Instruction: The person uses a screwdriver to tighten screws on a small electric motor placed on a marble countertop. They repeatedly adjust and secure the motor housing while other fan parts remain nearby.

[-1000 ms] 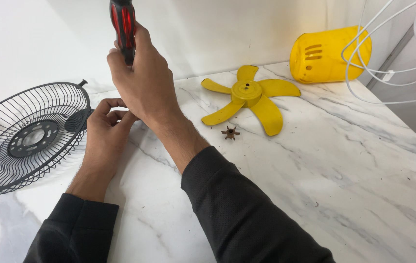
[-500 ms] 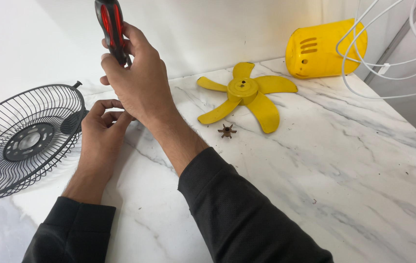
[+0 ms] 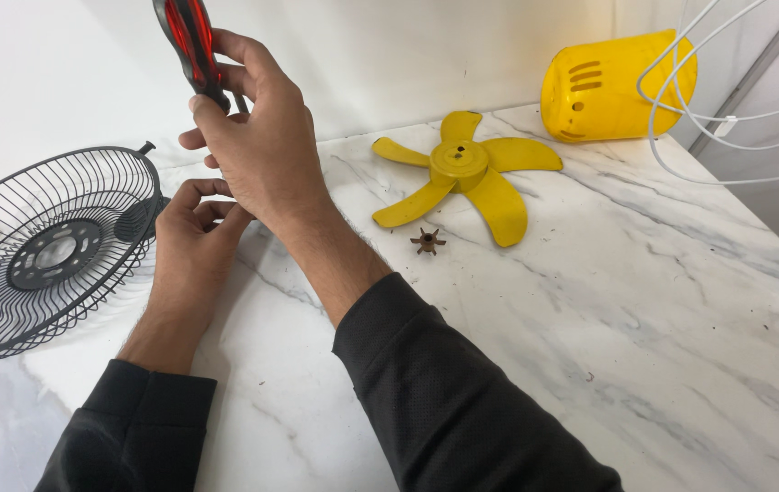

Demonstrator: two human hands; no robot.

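Head view: a red-and-black screwdriver [image 3: 191,50] is gripped upright in the closed right hand [image 3: 262,150]; its tip is hidden. The left hand [image 3: 191,241], curled beside the black fan grille [image 3: 48,251], possibly pinches something unseen.

left hand [image 3: 191,244]: low, fingers curled | right hand [image 3: 257,146]: raised, fist closed

I work on a white marble table [image 3: 645,301] with grey veins; behind it stands a plain white wall [image 3: 426,55].
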